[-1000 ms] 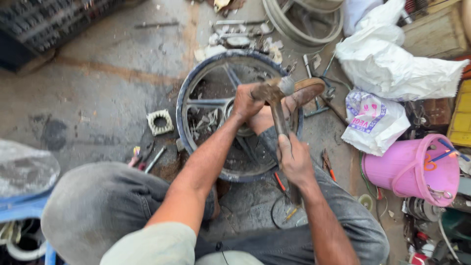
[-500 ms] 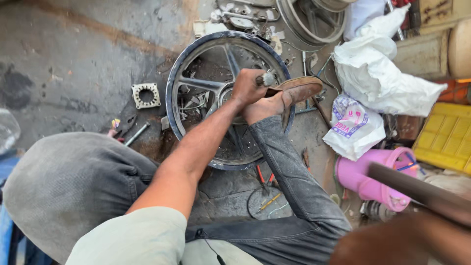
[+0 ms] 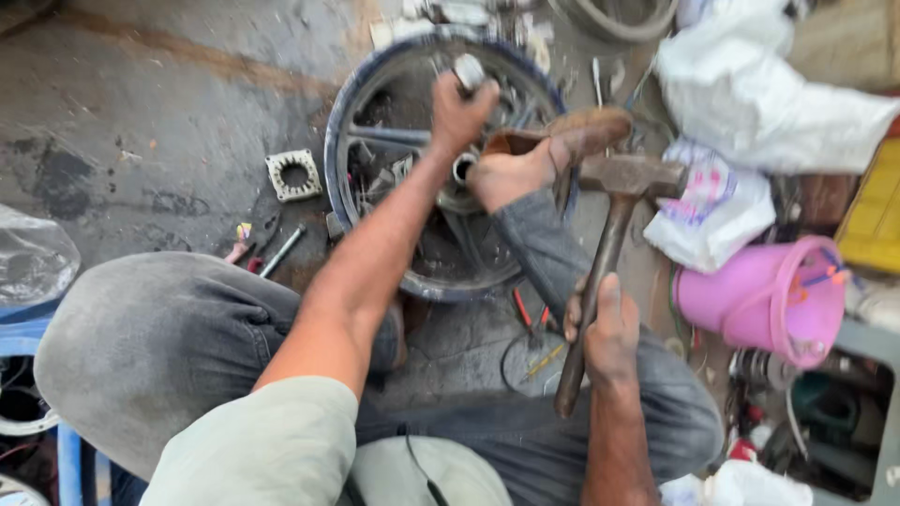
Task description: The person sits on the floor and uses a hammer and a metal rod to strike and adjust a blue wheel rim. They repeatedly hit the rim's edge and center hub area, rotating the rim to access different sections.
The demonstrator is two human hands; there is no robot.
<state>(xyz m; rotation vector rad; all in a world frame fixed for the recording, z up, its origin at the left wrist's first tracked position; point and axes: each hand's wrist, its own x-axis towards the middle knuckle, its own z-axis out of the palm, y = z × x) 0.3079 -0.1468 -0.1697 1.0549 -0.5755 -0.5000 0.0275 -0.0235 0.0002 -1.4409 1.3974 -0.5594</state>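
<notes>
Left hand: the left hand [image 3: 459,111] is closed round a short metal cylinder [image 3: 469,70], holding it upright over the hub of the wheel [image 3: 349,122].
Right hand: the right hand [image 3: 605,328] is wrapped tight round the lower shaft of a hammer [image 3: 609,211], thumb laid along the handle.
Hammer: head up near the right foot [image 3: 511,173], handle slanting down toward the lap; head well clear of the cylinder, not touching it.
Change, hammer: 0.5 s ago the tool was only a blurred bar at the lower right edge; now it sits fully in view, head close to the hub. Judged a raised or returning stroke, not contact.
Change, left hand: it has kept its grip at the hub through all 3 pictures, and the cylinder top now shows more plainly above the fist.
Meaning: the driven piece appears steadied and the striker is lined near it; the work reads as being at the striking stage.
Wheel: dark spoked rim lying flat on the concrete floor [image 3: 141,94], pinned by the foot and a brown sandal [image 3: 586,126].
Surroundings: square metal flange [image 3: 292,174] left of the rim; pink bucket [image 3: 769,300] and white bags [image 3: 769,94] to the right.
Unclear: whether the cylinder is seated in the hub; the fist hides its base.
</notes>
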